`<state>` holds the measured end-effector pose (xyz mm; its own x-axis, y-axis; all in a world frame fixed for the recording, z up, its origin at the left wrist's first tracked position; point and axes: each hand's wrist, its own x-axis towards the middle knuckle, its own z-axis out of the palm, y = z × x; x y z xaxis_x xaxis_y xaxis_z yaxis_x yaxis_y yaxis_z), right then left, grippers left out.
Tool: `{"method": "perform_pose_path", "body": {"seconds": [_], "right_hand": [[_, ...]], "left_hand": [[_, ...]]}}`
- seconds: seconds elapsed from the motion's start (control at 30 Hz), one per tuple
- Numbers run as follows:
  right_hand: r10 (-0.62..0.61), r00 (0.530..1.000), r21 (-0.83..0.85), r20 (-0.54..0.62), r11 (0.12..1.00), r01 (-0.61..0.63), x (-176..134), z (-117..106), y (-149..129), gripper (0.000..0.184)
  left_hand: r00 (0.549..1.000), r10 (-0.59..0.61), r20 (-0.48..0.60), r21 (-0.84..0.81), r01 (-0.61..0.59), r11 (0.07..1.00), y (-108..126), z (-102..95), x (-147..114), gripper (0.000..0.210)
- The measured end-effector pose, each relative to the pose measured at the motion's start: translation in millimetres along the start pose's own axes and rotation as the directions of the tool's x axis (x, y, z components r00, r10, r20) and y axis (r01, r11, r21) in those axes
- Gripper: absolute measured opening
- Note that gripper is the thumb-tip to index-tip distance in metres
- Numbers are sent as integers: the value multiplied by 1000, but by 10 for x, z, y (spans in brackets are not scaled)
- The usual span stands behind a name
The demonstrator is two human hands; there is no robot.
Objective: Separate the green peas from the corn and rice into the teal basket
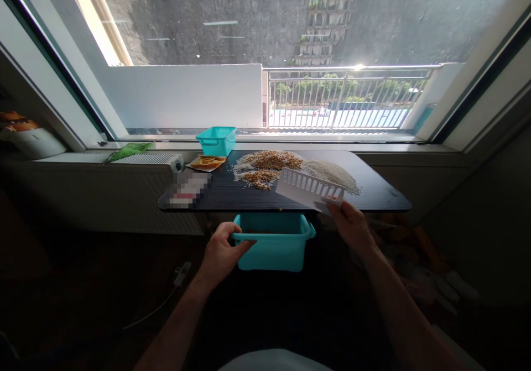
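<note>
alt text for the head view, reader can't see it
The left hand grips a teal bin at a dark table; the right hand holds a slotted white sheet near heaped golden kernels and pale grain. A second bin stands at the far edge.

Left grip (pixel 222 249), right grip (pixel 352 230) (both pinched)

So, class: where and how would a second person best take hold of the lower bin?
Probably by the handle jutting from the right end of the bin, coming from the right and hooking it from below. The bin is mouth up, and the left grip takes up its opposite end.
</note>
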<state>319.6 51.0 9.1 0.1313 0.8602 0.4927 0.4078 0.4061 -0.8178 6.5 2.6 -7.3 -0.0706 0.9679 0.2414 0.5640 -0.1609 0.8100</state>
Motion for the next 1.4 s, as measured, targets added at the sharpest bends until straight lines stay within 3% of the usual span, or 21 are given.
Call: {"method": "perform_pose_path", "body": {"seconds": [0.27,0.7,1.1,1.4], "right_hand": [[-31,998,-2,58,1000,31,335,302,11,49],[-50,994,-15,95,999,52,409,310,-9,47],[-17,997,23,75,1000,16,280,211,-36,44],[33,995,106,94,993,-43,-25,95,-47,50]], "left_hand": [[1000,15,-26,-3,-16,1000,-29,-7,-7,27],[999,-8,-39,-15,7,1000,-38,-26,14,29],[999,-35,-34,-19,34,999,-34,-37,9,30],[999,-38,-15,-4,38,999,-35,-42,8,33]]}}
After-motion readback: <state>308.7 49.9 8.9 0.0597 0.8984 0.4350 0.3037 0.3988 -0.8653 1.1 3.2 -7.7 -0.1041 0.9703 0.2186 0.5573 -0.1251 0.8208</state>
